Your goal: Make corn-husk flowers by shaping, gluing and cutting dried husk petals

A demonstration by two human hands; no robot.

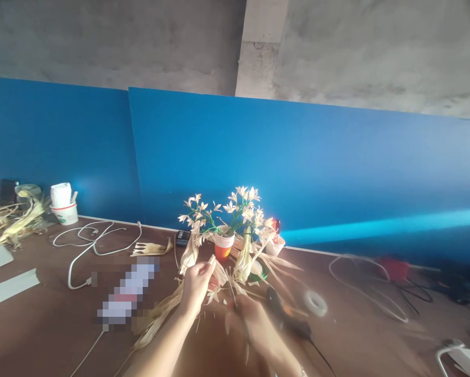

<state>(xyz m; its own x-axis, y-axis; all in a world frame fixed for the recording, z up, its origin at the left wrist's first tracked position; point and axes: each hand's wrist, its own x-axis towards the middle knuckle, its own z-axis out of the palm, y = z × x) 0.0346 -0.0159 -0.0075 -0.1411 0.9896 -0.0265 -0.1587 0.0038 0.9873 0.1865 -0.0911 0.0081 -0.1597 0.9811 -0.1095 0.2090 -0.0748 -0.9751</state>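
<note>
My left hand (200, 280) is closed in a pinch on a pale strip of dried corn husk (219, 273) above the brown table. Beside it, my right hand (253, 317) is blurred but wrapped round a pair of scissors (232, 293), whose slim dark blades point up towards the husk. I cannot tell whether the blades touch it. Just beyond my hands, a stack of red and white paper cups (224, 246) holds pale husk flowers (243, 207) on green stems. More dried corn husks (245, 259) lie around the cups, and small scraps (211, 297) are scattered under my hands.
A black glue gun (288, 317) with a cord lies right of my right hand, near a white tape roll (315, 303). White cables (97, 238), a pixelated object (129, 290) and a paper cup (64, 212) are leftward. A blue partition (298, 167) borders the table.
</note>
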